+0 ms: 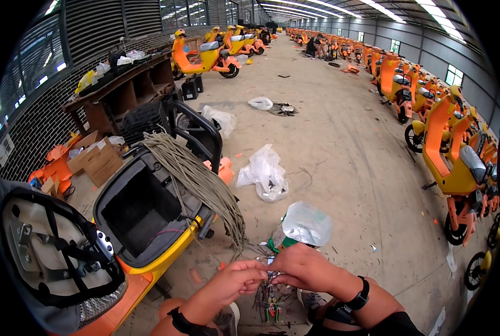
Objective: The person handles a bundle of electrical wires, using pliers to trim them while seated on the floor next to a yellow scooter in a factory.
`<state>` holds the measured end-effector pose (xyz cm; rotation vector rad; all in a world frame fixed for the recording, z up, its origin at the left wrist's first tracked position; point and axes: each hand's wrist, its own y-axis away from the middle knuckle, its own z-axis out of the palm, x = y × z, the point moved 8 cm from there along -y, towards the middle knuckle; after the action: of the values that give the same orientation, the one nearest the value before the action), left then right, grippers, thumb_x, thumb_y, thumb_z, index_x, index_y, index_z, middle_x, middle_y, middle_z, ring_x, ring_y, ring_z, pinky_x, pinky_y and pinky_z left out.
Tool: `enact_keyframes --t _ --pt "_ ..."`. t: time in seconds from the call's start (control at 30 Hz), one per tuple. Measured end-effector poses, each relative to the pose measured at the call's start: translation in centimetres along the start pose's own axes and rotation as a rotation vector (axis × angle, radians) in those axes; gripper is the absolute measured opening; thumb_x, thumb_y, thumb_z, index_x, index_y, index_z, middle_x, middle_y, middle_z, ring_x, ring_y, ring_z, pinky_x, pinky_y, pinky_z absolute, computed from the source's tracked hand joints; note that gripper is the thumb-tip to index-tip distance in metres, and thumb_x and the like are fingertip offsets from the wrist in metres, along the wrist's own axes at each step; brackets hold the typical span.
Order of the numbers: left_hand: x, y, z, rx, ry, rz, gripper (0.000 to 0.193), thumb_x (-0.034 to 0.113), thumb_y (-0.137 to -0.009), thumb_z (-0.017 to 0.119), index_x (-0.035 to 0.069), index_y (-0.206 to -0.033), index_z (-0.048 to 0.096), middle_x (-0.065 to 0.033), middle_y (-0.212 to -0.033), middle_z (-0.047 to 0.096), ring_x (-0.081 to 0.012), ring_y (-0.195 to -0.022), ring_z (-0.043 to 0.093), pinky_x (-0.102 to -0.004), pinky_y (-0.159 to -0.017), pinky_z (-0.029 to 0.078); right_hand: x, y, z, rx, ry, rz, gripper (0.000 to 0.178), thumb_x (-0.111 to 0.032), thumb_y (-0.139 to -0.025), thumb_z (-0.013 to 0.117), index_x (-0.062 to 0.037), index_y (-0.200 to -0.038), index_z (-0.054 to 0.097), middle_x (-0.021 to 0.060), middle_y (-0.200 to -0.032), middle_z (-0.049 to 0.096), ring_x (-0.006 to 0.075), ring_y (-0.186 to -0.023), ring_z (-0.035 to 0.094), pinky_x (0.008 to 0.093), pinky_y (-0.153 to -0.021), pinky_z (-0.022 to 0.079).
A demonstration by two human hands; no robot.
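My left hand [240,281] and my right hand [301,267] meet low in the middle of the view, fingertips pinched close together. Whatever lies between them is too small and covered to name. Just below, pliers with green and red handles [272,311] lie on the floor among thin dark wire pieces. Beyond my right hand stands an open white bag [306,223] with a silvery inside and a green lower part. To my left is a yellow and orange scooter [174,249]; its seat [56,246] is tipped up, and a thick bundle of grey-green cables [196,182] drapes over the open compartment.
Clear plastic bags [265,172] lie on the concrete floor ahead. Cardboard boxes [97,161] and a dark workbench [126,89] stand at left. Rows of orange and yellow scooters [449,151] line the right side. Another person [317,46] sits far ahead.
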<state>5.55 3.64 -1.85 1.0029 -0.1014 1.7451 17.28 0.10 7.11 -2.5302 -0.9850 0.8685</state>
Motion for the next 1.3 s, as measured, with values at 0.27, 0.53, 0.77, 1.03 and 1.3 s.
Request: enact_keyframes --t 0.27,0.53,0.77,1.03,1.3 --pt "-0.7 0.0 1.3 -0.119 0.081 -0.074 0.005 0.005 -0.092 0.055 0.001 -0.093 0.056 0.0056 -0.064 0.040 -0.0026 -0.049 0.032 -0.0199 -0.044 0.023 -1.5 -0.1 -1.0 0.116 0.048 -0.107 0.022 -0.014 -0.078 0.074 -0.0108 -0.098 0.066 0.0008 -0.086 0.064 0.0202 -0.080 0.062 0.0323 -0.070 0.048" --pt "-0.3 0.0 0.7 -0.037 0.072 0.021 0.005 0.007 -0.092 0.055 0.004 -0.095 0.058 0.0060 -0.065 0.041 -0.0033 -0.051 0.032 -0.0203 -0.046 0.025 0.0 -0.2 -0.2 0.107 -0.079 0.097 0.013 -0.017 -0.082 0.072 -0.0090 -0.090 0.065 0.0047 -0.076 0.063 0.0263 -0.069 0.062 0.0353 -0.061 0.050" --pt "2.5 0.6 0.2 0.355 -0.741 0.338 0.008 0.012 -0.091 0.059 0.005 -0.088 0.061 0.0048 -0.064 0.050 -0.0082 -0.051 0.043 -0.0237 -0.047 0.033 5.1 2.8 5.0 -0.030 -0.650 0.791 0.019 -0.022 -0.094 0.061 -0.0040 -0.091 0.064 0.0018 -0.068 0.058 0.0125 -0.054 0.052 0.0285 -0.050 0.042" --pt "4.4 2.2 4.5 0.408 -1.581 0.935 0.008 0.012 -0.081 0.063 0.006 -0.083 0.059 -0.0100 -0.071 0.060 -0.0282 -0.056 0.058 -0.0374 -0.052 0.046 5.8 5.2 8.8 -0.118 -1.573 1.234 0.024 -0.027 -0.096 0.059 -0.0051 -0.086 0.062 -0.0042 -0.065 0.050 0.0067 -0.049 0.043 0.0220 -0.045 0.033" --pt "2.6 0.7 -0.2 0.367 -0.900 0.336 0.012 0.016 -0.088 0.060 0.005 -0.088 0.058 0.0013 -0.068 0.056 -0.0116 -0.054 0.052 -0.0283 -0.049 0.039 3.8 1.3 2.8 0.017 -0.474 0.511 0.049 -0.028 -0.087 0.071 -0.0026 -0.123 0.051 0.0100 -0.099 0.062 0.0217 -0.086 0.062 0.0322 -0.069 0.050"
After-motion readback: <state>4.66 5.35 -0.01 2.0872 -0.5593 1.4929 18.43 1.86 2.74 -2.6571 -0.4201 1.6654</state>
